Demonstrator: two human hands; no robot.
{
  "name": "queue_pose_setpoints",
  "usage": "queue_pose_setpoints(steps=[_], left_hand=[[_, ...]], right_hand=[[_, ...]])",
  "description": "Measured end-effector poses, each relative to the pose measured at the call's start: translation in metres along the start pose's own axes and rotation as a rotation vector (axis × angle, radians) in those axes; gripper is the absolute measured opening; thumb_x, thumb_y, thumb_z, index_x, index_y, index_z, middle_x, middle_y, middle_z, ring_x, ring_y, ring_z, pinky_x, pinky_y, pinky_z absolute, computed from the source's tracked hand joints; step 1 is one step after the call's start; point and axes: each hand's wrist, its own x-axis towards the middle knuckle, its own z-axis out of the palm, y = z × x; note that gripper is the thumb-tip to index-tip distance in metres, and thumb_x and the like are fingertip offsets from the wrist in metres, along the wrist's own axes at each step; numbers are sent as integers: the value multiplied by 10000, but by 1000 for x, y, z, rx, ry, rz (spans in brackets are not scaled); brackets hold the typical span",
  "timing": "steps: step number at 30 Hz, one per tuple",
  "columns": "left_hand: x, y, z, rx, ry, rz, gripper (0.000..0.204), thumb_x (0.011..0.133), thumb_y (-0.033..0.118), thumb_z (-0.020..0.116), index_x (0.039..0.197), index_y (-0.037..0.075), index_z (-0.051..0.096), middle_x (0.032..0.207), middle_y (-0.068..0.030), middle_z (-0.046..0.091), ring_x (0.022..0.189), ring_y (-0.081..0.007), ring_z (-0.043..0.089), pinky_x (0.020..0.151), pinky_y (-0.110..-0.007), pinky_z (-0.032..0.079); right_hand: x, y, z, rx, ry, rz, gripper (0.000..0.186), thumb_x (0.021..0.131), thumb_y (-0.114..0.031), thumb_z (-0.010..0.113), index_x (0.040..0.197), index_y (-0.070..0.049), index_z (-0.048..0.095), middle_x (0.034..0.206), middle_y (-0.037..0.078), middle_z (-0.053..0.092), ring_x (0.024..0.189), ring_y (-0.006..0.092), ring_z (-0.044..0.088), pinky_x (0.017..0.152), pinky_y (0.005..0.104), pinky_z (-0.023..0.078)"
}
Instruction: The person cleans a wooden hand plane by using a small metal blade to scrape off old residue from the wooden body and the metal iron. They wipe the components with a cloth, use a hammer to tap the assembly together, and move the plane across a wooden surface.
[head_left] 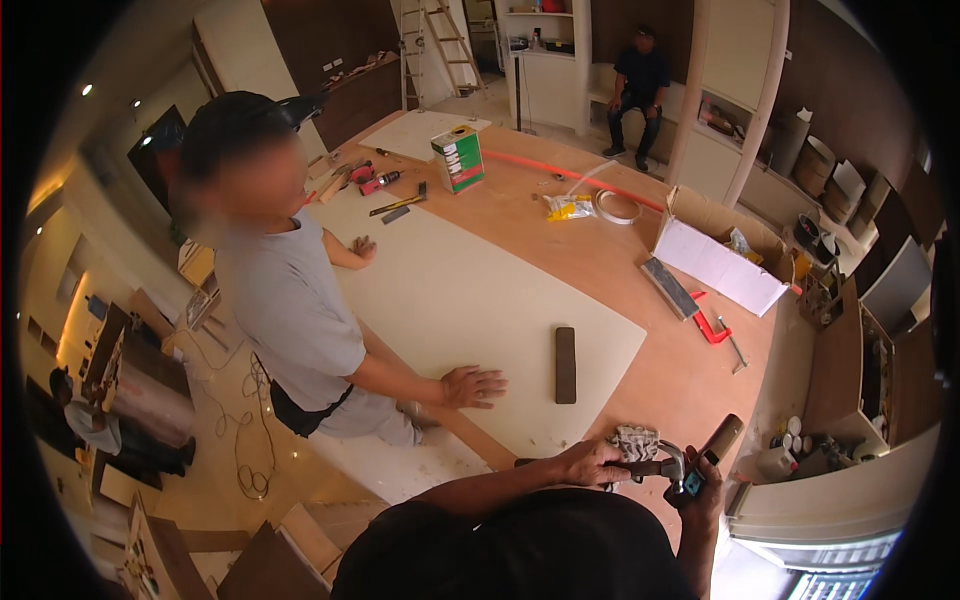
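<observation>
My left hand (585,465) is closed on a hammer (655,468), whose metal head reaches over beside my right hand (705,495). My right hand is closed on a dark, oblong tool (723,440) with a small blue patch; its exact kind is unclear. A crumpled grey-and-white glove (634,440) lies just beyond my left hand. Farther forward, a dark narrow block (565,365) rests on a large pale board (500,320) laid over the brown worktable (700,390).
A co-worker (290,290) leans at the board's left, palms down. A cardboard box (720,265), red clamp (712,325), metal can (457,160), drill (378,181) and tape rolls (617,207) sit on the table. Another person (635,95) sits behind; one more (80,420) is far left.
</observation>
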Motion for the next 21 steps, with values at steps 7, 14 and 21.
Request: queue_pose_setpoints(steps=[7, 14, 21], left_hand=[[-4, -7, 9, -29, 61, -10, 392, 937, 388, 747, 1026, 6, 732, 869, -166, 717, 798, -262, 712, 712, -398, 540], [-14, 3, 14, -337, 142, -54, 354, 981, 372, 727, 1004, 18, 737, 741, -52, 685, 642, -120, 650, 593, -296, 516], [3, 6, 10, -632, 219, -129, 328, 1033, 348, 654, 903, 46, 653, 679, -10, 610, 544, -70, 554, 506, -239, 467]], right_hand=[[9, -1, 19, 53, -2, 9, 231, 925, -153, 683, 1121, -32, 663, 1194, 176, 718, 988, 289, 737, 806, 436, 640], [-13, -11, 23, 77, -53, 61, 210, 952, -147, 654, 1134, -42, 667, 1209, 158, 718, 1054, 275, 724, 761, 472, 656], [-21, -11, 13, 154, 41, 40, 321, 968, -225, 668, 1217, -28, 624, 1128, 104, 722, 994, 250, 718, 729, 466, 654]])
